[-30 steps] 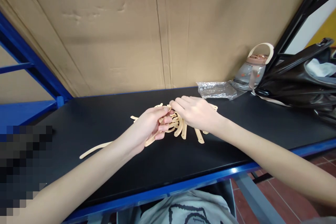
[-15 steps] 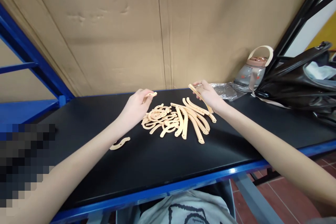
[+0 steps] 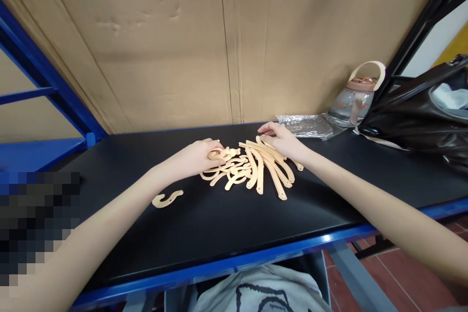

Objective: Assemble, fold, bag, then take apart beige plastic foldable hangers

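Observation:
My left hand [image 3: 199,156] is at the left side of a pile of pale, wood-coloured hook-shaped pieces [image 3: 237,174], its thumb and fingers closed around a curved one at the top. My right hand [image 3: 285,142] hovers low over the back of a fan of long, slightly bent pieces [image 3: 278,183] with holes at their ends. Its fingers are apart, and the palm hides part of the fan. A single S-shaped hook piece [image 3: 167,200] lies apart, near my left forearm.
The black tabletop [image 3: 219,234] has a blue front edge, with cardboard [image 3: 164,58] behind it. Clear plastic wrap [image 3: 310,126], a handled water bottle [image 3: 356,100] and a black bag [image 3: 420,107] are at the back right. A pixelated patch covers the left edge.
My right hand has let go of the long piece it held and come down over the fan. My left hand has lowered with its hook piece onto the pile of hooks.

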